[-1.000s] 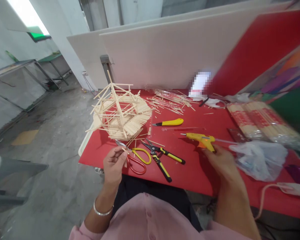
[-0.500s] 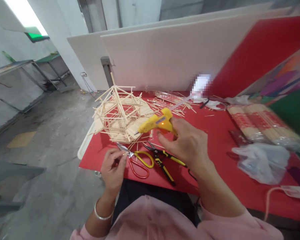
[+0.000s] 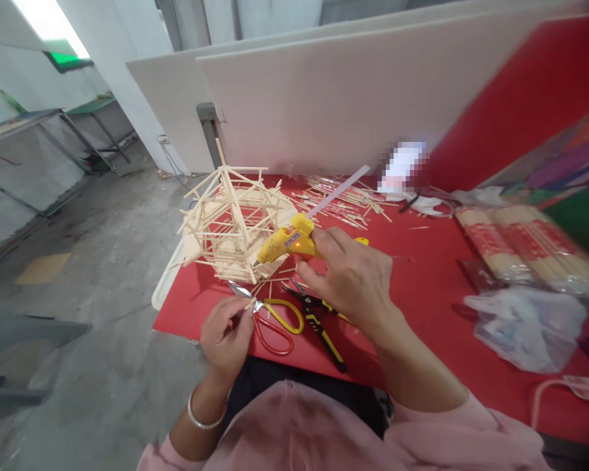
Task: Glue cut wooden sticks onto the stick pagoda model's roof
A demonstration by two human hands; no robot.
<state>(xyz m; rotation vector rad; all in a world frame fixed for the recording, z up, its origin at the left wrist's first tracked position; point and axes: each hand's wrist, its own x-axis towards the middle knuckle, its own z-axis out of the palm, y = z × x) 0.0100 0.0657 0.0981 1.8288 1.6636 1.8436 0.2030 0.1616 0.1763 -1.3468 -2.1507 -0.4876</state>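
My right hand [image 3: 356, 275] is wrapped round a yellow hot glue gun [image 3: 287, 241], its small orange light lit and a pale glue stick [image 3: 341, 190] poking from the back. The nozzle points down-left, in front of the lower right part of a stick-built pavilion model [image 3: 226, 222]; whether it touches cannot be told. Low in front of the model, my left hand [image 3: 226, 333] pinches a short piece of wooden stick [image 3: 250, 303], mostly hidden by the fingertips. Beside that hand lie scissors [image 3: 277, 325] with one red and one yellow handle, and black-and-yellow pliers [image 3: 319, 327].
Loose sticks [image 3: 348, 203] litter the back of the red table [image 3: 422, 314]. On the right are bundled sticks in packaging [image 3: 525, 245], a crumpled plastic bag [image 3: 527, 327] and a white cord. A lit, blurred-out screen [image 3: 403, 167] stands near the white boards [image 3: 324, 111].
My right hand has brought the glue gun left and slightly down, nearer the model's front. My left hand keeps its pinch almost in place. The view has shifted slightly.
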